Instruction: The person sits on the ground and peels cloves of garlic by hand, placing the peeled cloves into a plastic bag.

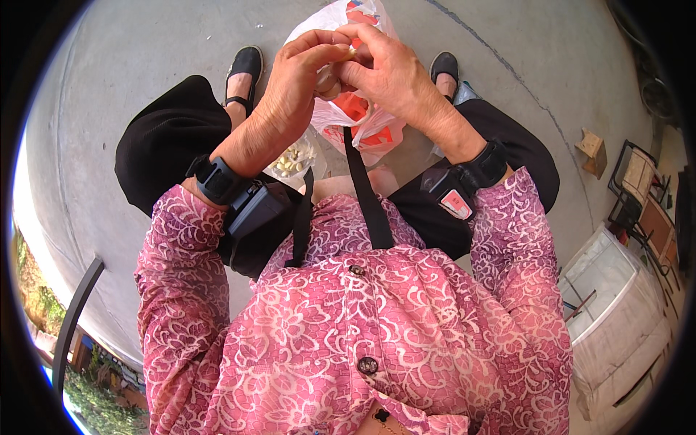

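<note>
My left hand [296, 70] cups what looks like a garlic bulb [327, 84], its pale rounded cloves showing below the fingers. From the other side, my right hand [383, 70] meets it, thumb and fingers pinching at a small pale garlic clove [352, 53] by the left thumb tip. The fingers partly hide both pieces. Under the hands stands a white plastic bag [375, 147] with red print, its contents not visible. Several pale peeled garlic cloves [293, 162] lie in a clear plastic bag or container beside my left forearm.
Black shoes [246, 62] rest on the concrete floor [152, 49] either side of the bag. A cardboard piece [591, 151] lies to the right, near metal-framed chairs [644, 190] and a plastic-covered box-like thing [614, 304]. Black straps [367, 196] hang at my lap.
</note>
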Demonstrator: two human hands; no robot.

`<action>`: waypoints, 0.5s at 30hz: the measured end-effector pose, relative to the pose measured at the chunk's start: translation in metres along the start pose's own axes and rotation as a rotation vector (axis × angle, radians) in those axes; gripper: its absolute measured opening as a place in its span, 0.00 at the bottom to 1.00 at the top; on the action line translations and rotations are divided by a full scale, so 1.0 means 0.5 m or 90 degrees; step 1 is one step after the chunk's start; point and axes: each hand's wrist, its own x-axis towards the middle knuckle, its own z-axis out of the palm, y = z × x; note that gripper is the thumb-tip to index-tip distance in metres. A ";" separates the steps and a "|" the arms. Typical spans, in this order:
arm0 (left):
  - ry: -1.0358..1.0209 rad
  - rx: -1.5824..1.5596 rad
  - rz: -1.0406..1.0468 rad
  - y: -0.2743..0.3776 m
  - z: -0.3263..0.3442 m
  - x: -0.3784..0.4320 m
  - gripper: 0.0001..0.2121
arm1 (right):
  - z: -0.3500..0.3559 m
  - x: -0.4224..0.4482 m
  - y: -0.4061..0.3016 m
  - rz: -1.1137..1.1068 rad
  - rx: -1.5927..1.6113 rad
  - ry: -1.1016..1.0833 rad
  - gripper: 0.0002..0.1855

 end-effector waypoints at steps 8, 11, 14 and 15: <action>-0.018 -0.011 0.003 0.004 -0.001 -0.008 0.11 | 0.003 0.000 0.002 0.010 -0.015 0.008 0.21; -0.020 -0.005 0.008 -0.002 -0.003 -0.008 0.11 | 0.005 -0.004 0.002 0.007 -0.018 0.006 0.21; -0.020 0.004 0.009 0.005 0.001 -0.004 0.10 | 0.000 0.001 0.001 0.001 -0.017 0.006 0.20; -0.004 0.005 0.004 0.002 0.001 -0.002 0.09 | 0.001 0.001 0.002 0.001 -0.017 0.006 0.20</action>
